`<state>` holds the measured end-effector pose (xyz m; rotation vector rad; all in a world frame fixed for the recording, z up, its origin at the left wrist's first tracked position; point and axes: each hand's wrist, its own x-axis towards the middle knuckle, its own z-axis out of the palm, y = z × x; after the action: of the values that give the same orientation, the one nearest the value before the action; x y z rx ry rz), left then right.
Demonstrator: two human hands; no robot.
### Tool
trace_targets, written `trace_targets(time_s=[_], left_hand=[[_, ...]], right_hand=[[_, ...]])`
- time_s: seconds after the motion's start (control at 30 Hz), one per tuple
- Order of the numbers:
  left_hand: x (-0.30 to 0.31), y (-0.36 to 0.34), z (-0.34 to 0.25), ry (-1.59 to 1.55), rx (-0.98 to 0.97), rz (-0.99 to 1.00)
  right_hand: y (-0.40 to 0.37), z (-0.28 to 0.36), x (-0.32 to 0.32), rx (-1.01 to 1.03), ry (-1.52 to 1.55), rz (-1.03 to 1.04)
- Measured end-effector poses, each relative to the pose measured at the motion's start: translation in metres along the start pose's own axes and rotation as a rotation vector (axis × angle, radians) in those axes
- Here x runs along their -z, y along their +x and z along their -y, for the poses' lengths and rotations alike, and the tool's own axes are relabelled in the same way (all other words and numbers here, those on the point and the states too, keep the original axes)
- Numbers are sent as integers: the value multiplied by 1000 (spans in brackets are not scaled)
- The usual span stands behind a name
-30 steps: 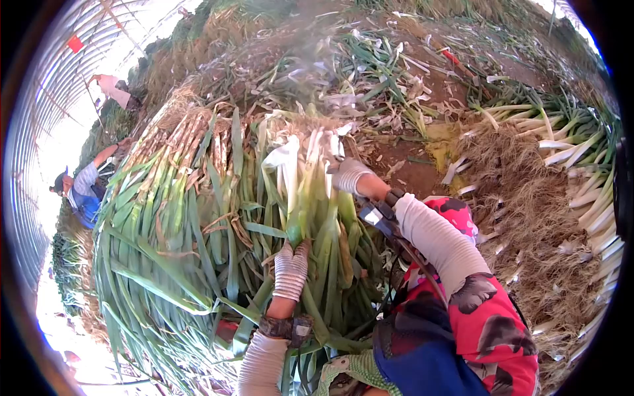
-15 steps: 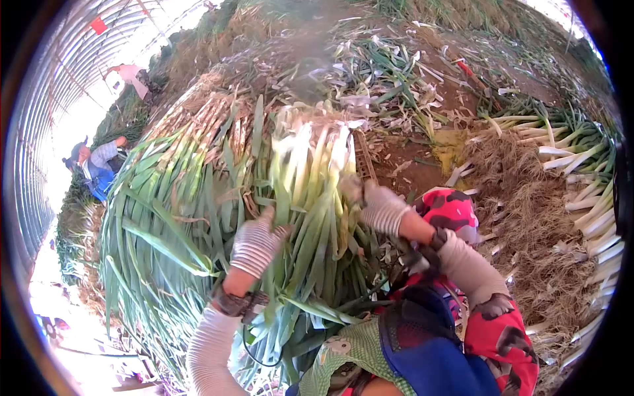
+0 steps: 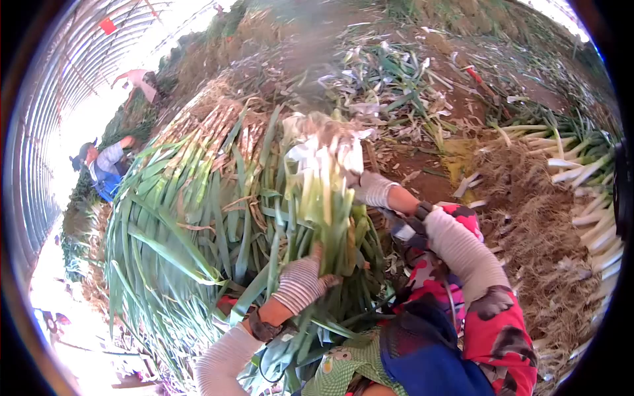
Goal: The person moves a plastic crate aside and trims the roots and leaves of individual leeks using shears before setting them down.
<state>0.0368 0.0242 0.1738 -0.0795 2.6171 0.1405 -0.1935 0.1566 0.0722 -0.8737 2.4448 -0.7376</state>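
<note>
Gloved left hand (image 3: 300,284) closed around the green leaves low on a bundle of leeks (image 3: 323,204), fingers curled into the foliage; gloved right hand (image 3: 373,189) pressed against the bundle's far side just below the white stalk ends, fingertips hidden behind the stalks, so whether it clasps or only braces cannot be told. From where one stands, the bundle is tilted, white ends up and away from the person, and leans on a large heap (image 3: 178,218) of leeks lying the same way. Bare ground (image 3: 429,168) strewn with trimmings lies beyond, with a mound of cut roots (image 3: 528,218) to the right; another person (image 3: 105,171) bends over at the far left, well apart. Judged from this hold, the work goes best with the two hands kept apart along the stalks, one near each end, so the bundle does not fan out; the white ends should be held level with one another, and pressure should fall on the firm stalks, not the leaves, which crease easily
</note>
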Motion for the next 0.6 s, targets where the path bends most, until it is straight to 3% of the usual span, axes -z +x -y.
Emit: trace_targets(time_s=[0.03,0.07,0.13,0.2,0.23,0.27,0.3,0.33,0.37,0.4,0.43,0.5,0.6], left_hand=[[5,0,1,7,-7,74],[3,1,7,-31,-20,67],[11,22,39,-220,-101,94],[39,43,66,-634,128,138],[26,73,107,-303,-79,-267],[38,86,116,-535,158,-390],[27,121,160,-169,245,-502],[26,148,184,-49,462,-418],[20,164,202,56,501,-448],[12,176,216,162,536,-471],[10,182,222,267,566,-494],[8,197,222,332,563,-525],[9,212,227,328,588,-601]], right_hand=[[-8,18,9,-136,79,106],[-17,32,25,-67,-4,188],[-15,35,41,-155,93,-36],[5,22,36,-179,-3,-9],[-7,39,35,-126,142,134],[-19,55,34,-93,292,283],[-14,51,10,23,236,342],[-18,53,-5,134,142,303],[-20,55,-12,241,53,263],[-19,61,-2,156,22,236],[-16,63,10,14,209,204],[-2,54,11,-85,126,122],[-1,67,-12,161,123,261]])
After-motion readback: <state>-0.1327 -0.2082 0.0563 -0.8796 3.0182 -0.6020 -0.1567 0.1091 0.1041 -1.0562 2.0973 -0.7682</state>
